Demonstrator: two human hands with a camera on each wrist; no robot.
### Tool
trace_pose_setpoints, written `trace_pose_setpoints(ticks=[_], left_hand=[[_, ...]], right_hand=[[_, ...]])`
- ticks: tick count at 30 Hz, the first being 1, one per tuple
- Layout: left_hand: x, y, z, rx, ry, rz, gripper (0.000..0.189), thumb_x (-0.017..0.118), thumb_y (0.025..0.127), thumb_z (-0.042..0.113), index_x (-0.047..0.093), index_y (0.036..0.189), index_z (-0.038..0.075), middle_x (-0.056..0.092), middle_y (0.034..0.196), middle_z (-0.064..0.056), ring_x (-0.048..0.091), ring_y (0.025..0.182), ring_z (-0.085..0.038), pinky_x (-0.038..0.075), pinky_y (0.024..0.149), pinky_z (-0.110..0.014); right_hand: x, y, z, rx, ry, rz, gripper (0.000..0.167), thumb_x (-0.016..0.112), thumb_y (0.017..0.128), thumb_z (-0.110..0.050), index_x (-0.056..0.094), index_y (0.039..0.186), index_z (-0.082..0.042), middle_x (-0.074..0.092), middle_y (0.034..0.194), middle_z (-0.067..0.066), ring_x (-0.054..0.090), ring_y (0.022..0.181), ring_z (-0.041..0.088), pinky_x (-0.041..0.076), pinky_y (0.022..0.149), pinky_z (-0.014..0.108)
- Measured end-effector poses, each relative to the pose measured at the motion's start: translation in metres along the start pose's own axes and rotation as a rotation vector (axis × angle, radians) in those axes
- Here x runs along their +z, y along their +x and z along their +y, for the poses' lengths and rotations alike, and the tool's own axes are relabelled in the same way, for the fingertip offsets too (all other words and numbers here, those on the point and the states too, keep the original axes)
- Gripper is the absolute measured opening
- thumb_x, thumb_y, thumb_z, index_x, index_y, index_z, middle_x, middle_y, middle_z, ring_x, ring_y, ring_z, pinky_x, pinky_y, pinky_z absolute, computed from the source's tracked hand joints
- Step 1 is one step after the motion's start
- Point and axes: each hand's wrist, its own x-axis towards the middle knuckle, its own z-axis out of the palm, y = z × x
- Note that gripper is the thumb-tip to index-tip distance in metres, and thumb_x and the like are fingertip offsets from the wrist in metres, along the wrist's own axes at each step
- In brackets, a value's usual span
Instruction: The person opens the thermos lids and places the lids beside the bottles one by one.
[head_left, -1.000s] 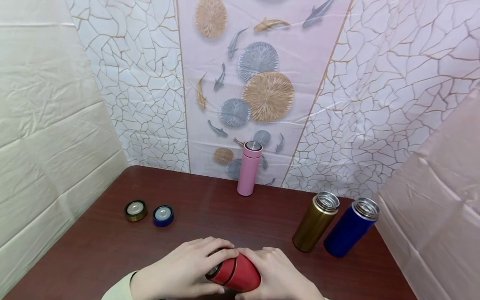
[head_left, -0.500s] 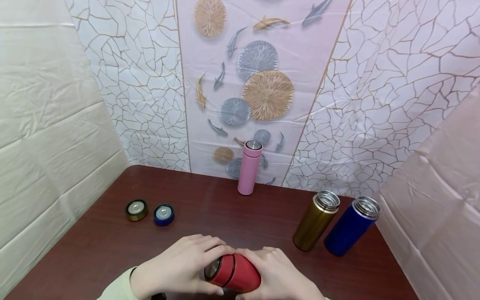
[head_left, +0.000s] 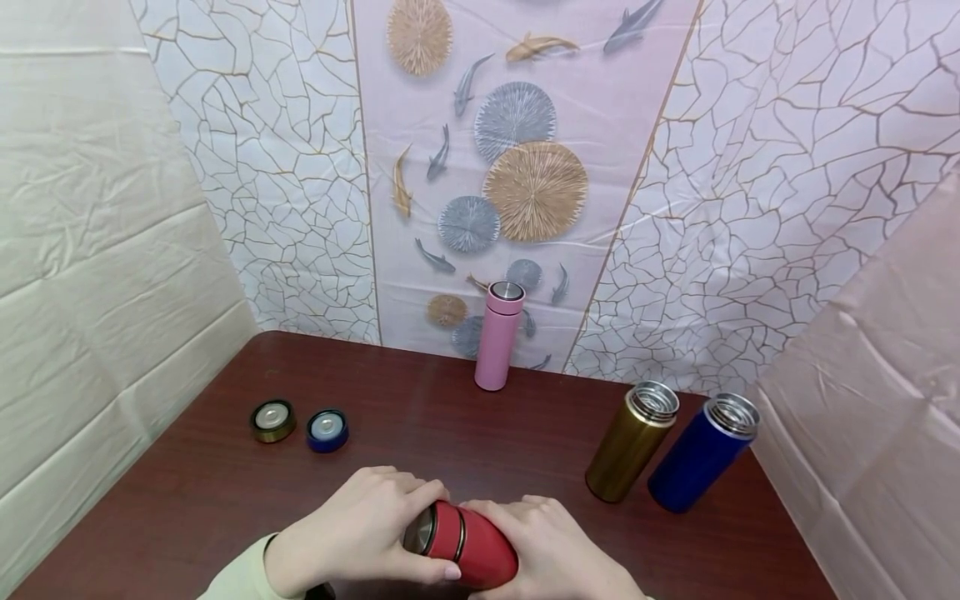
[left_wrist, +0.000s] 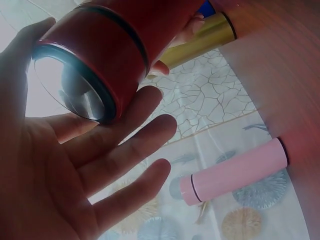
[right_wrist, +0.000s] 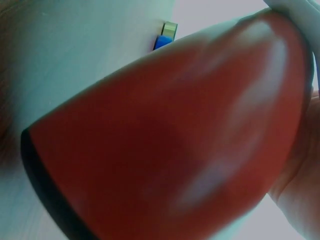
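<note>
A red thermos flask [head_left: 489, 552] lies tilted between both hands near the front of the table, its lid [head_left: 446, 531] facing left. My left hand [head_left: 363, 529] has its thumb and forefinger on opposite sides of that lid. In the left wrist view its other fingers [left_wrist: 145, 137] stretch past the lid's shiny end. A thin metallic line shows at the seam below the lid. The right hand [head_left: 555, 546] grips the flask's body from the right. In the right wrist view the red body [right_wrist: 165, 140] fills most of the picture, dark base at lower left.
A pink flask [head_left: 498, 342] with its lid on stands at the back by the patterned cloth. Uncapped gold [head_left: 630, 450] and blue [head_left: 697, 458] flasks stand at the right. Gold [head_left: 272, 422] and blue [head_left: 327, 430] lids lie inside-up at the left.
The left hand's fingers have shifted round the lid and moved slightly left, uncovering more of its steel end. A metallic line now shows at the seam. The right hand barely moves.
</note>
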Motion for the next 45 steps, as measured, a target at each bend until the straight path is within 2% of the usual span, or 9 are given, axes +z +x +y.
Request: trace_pose_setpoints(ticks=[5, 9, 12, 15, 19, 25, 30, 36, 45], left_hand=[[0.0003, -0.0009, -0.0005, 0.005, -0.022, 0.026, 0.050, 0.064, 0.086, 0.070, 0.065, 0.108, 0.025, 0.058, 0.085, 0.020, 0.052, 0.072, 0.004, 0.046, 0.063, -0.019], [0.0005, -0.0001, -0.0028, 0.106, -0.081, 0.058, 0.050, 0.068, 0.090, 0.059, 0.063, 0.124, 0.023, 0.063, 0.112, 0.015, 0.060, 0.096, 0.000, 0.052, 0.079, -0.021], [-0.0002, 0.0003, -0.0044, 0.200, -0.108, 0.043, 0.055, 0.075, 0.088, 0.050, 0.060, 0.133, 0.022, 0.060, 0.127, 0.010, 0.058, 0.112, -0.003, 0.052, 0.089, -0.024], [-0.0009, -0.0007, -0.0056, 0.258, -0.105, 0.016, 0.065, 0.081, 0.084, 0.045, 0.056, 0.139, 0.022, 0.057, 0.135, 0.006, 0.056, 0.118, -0.006, 0.051, 0.093, -0.026], [-0.0010, -0.0014, -0.0060, 0.278, -0.094, 0.004, 0.068, 0.083, 0.083, 0.044, 0.054, 0.141, 0.023, 0.056, 0.137, 0.005, 0.055, 0.120, -0.007, 0.051, 0.094, -0.028], [-0.0012, 0.0001, -0.0055, 0.265, -0.095, 0.013, 0.065, 0.081, 0.084, 0.047, 0.056, 0.139, 0.023, 0.057, 0.134, 0.006, 0.056, 0.118, -0.006, 0.052, 0.091, -0.026], [-0.0018, 0.0001, -0.0048, 0.245, -0.083, 0.018, 0.061, 0.077, 0.086, 0.052, 0.058, 0.136, 0.023, 0.058, 0.130, 0.008, 0.059, 0.112, -0.004, 0.054, 0.084, -0.025], [-0.0021, -0.0015, -0.0044, 0.172, -0.100, 0.005, 0.060, 0.072, 0.085, 0.061, 0.061, 0.132, 0.025, 0.061, 0.123, 0.013, 0.062, 0.102, 0.000, 0.054, 0.076, -0.025], [0.0013, -0.0002, -0.0031, 0.111, -0.039, 0.068, 0.058, 0.067, 0.083, 0.070, 0.066, 0.120, 0.025, 0.065, 0.101, 0.018, 0.060, 0.082, 0.005, 0.050, 0.067, -0.021]], right_hand=[[-0.0009, 0.0011, 0.0000, 0.003, -0.050, 0.030, 0.076, 0.076, 0.075, -0.069, 0.054, 0.138, -0.033, 0.064, 0.099, -0.027, 0.051, 0.073, -0.008, 0.041, 0.065, 0.017], [-0.0024, -0.0003, 0.0017, 0.021, -0.072, 0.036, 0.076, 0.076, 0.074, -0.070, 0.055, 0.137, -0.032, 0.063, 0.095, -0.027, 0.050, 0.072, -0.007, 0.041, 0.064, 0.018], [-0.0035, -0.0027, 0.0035, 0.035, -0.056, 0.014, 0.075, 0.076, 0.075, -0.068, 0.056, 0.136, -0.031, 0.064, 0.096, -0.027, 0.051, 0.073, -0.007, 0.042, 0.066, 0.019], [-0.0045, -0.0049, 0.0043, 0.048, -0.025, -0.013, 0.074, 0.076, 0.076, -0.068, 0.055, 0.137, -0.031, 0.065, 0.097, -0.026, 0.051, 0.074, -0.006, 0.043, 0.066, 0.019], [-0.0051, -0.0061, 0.0050, 0.055, 0.010, -0.032, 0.073, 0.074, 0.078, -0.068, 0.054, 0.138, -0.031, 0.064, 0.096, -0.026, 0.051, 0.074, -0.005, 0.042, 0.064, 0.019], [-0.0052, -0.0078, 0.0056, 0.064, 0.011, -0.032, 0.072, 0.073, 0.078, -0.069, 0.055, 0.137, -0.032, 0.064, 0.094, -0.025, 0.050, 0.073, -0.004, 0.042, 0.063, 0.019], [-0.0051, -0.0080, 0.0044, 0.082, 0.015, -0.042, 0.073, 0.073, 0.078, -0.070, 0.055, 0.138, -0.033, 0.064, 0.095, -0.026, 0.051, 0.074, -0.004, 0.043, 0.064, 0.020], [-0.0044, -0.0078, 0.0029, 0.095, 0.044, -0.050, 0.071, 0.074, 0.078, -0.068, 0.054, 0.138, -0.034, 0.064, 0.096, -0.027, 0.051, 0.075, -0.004, 0.043, 0.065, 0.020], [-0.0012, -0.0083, 0.0048, 0.055, 0.016, -0.023, 0.073, 0.073, 0.078, -0.069, 0.052, 0.140, -0.036, 0.063, 0.097, -0.027, 0.050, 0.074, -0.006, 0.042, 0.064, 0.019]])
